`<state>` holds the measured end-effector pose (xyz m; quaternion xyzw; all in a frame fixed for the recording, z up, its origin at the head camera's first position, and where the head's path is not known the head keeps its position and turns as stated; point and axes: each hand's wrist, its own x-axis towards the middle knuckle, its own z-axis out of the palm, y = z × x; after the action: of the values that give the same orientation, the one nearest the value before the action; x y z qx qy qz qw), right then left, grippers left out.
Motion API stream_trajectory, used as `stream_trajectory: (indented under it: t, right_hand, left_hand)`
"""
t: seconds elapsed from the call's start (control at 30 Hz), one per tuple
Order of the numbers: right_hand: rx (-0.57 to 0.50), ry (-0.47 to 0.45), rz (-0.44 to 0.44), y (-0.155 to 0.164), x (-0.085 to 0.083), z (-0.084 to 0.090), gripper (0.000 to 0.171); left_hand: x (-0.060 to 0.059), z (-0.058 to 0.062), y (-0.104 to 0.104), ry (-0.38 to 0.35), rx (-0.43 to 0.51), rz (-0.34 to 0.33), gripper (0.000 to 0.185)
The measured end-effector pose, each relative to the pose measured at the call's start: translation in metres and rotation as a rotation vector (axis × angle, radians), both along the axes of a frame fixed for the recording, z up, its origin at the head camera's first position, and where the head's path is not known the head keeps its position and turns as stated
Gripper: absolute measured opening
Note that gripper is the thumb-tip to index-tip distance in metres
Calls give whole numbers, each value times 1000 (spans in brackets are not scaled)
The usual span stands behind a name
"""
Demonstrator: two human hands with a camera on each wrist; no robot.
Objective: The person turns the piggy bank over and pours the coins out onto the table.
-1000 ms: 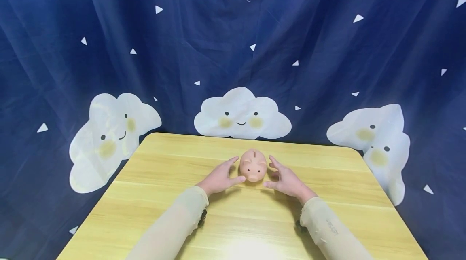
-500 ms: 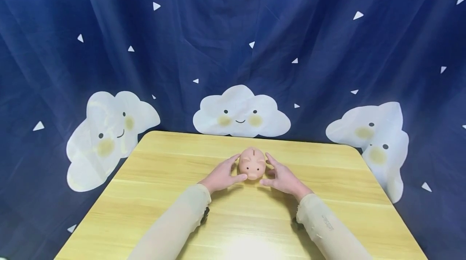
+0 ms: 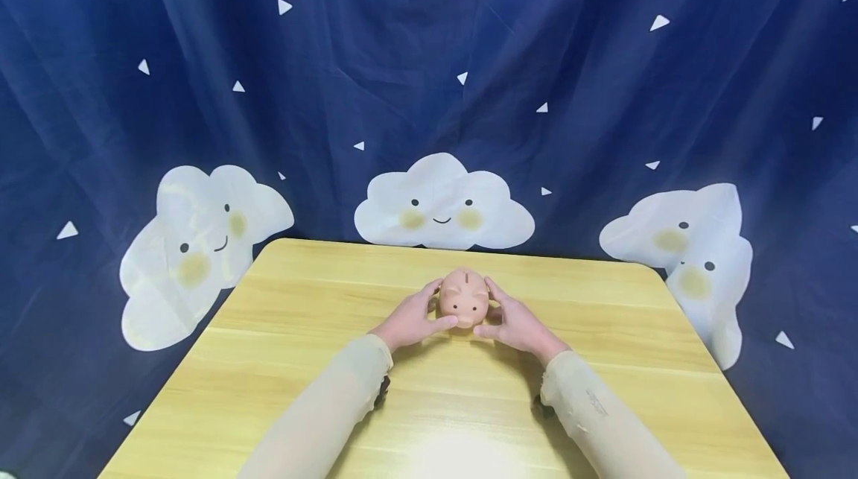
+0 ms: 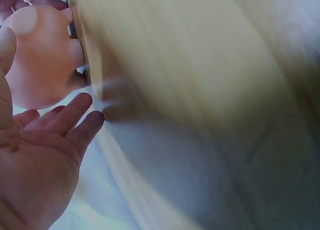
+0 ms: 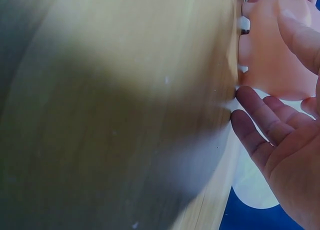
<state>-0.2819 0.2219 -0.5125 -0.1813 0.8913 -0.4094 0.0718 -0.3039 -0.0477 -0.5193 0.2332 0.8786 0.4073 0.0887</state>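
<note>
A pink piggy bank [image 3: 465,299] stands upright on the wooden table [image 3: 322,300], its snout toward me and its coin slot on top. My left hand [image 3: 410,319] is at its left side, thumb by the snout and fingers spread along the flank. On the other side, my right hand [image 3: 519,324] mirrors this, its thumb just short of the snout. Both wrist views show the pig's body [image 4: 40,55] between the hands with its short feet on the table. Fingers look extended and loosely bent; whether every fingertip touches the pig cannot be told.
Behind the table's far edge hangs a dark blue curtain [image 3: 402,54] with white triangles and smiling clouds [image 3: 445,203]. A bright glare [image 3: 465,457] lies on the near part of the tabletop.
Both hands have closed in on the piggy bank from either side, the right hand moving left more noticeably. The pig keeps its place on the table; the head view has tilted slightly down.
</note>
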Motion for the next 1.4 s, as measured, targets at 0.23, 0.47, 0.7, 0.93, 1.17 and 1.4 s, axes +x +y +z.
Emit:
stream_trajectory:
  t: [0.23,0.47,0.7,0.93,1.17,1.4]
  right_hand:
    - [-22,-11,-4,-1,-2,-2,112]
    - [-35,-10,-34,-5,-4,-6,111]
    - [-91,-26,-71,-11,-3,-8,112]
    - [-152,-57,-80,-14,0,-10,114]
    - [-145,-56,-69,-16,5,-7,117]
    - [-153,-58,-57,-17,10,-1,115]
  left_hand:
    - [-2,-2,6,-38,57,29,105]
    - [-2,3,13,-141,150,80,103]
    - [-2,4,18,-203,240,110,103]
    - [0,3,18,-269,355,139,101]
    - [4,6,14,-291,411,139,97]
    - [9,13,8,-310,463,96,91]
